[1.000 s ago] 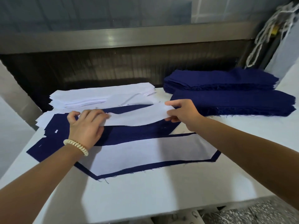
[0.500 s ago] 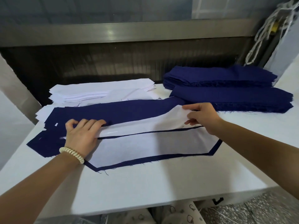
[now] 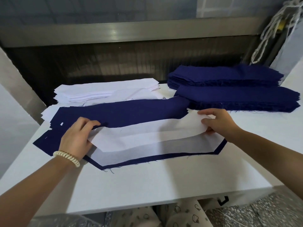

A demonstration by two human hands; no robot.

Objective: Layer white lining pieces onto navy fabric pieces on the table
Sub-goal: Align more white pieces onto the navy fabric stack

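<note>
Running this one remote, so I'm going off the head view. The thin white lining piece (image 3: 147,136) is up off the white table (image 3: 147,185), strung between both hands. My left hand (image 3: 77,138) has its fingers curled round the left end. The right hand (image 3: 218,123) pinches the right end, thumb under and fingers on top.

The lining hangs over the near edge of a long bare navy fabric piece (image 3: 123,112) and over the nearer navy piece that already wears a lining (image 3: 164,157), where only a dark border shows.

Handling-wise, I'd say it's super light and floppy with zero stiffness. It droops in the middle even when it's held at both ends. So the ends are the place to hold it, kept a bit taut so it goes down flat instead of folding on itself. Navy edges look frayed, and I'd guess they snag, so I'd rather lift to adjust than drag.

Containers: none that I can see, no bins or trays. Stock just sits in open piles on the table. There's a stack of white lining pieces (image 3: 106,90) at the back left and two stacks of navy fabric pieces (image 3: 237,97) at the back right.
</note>
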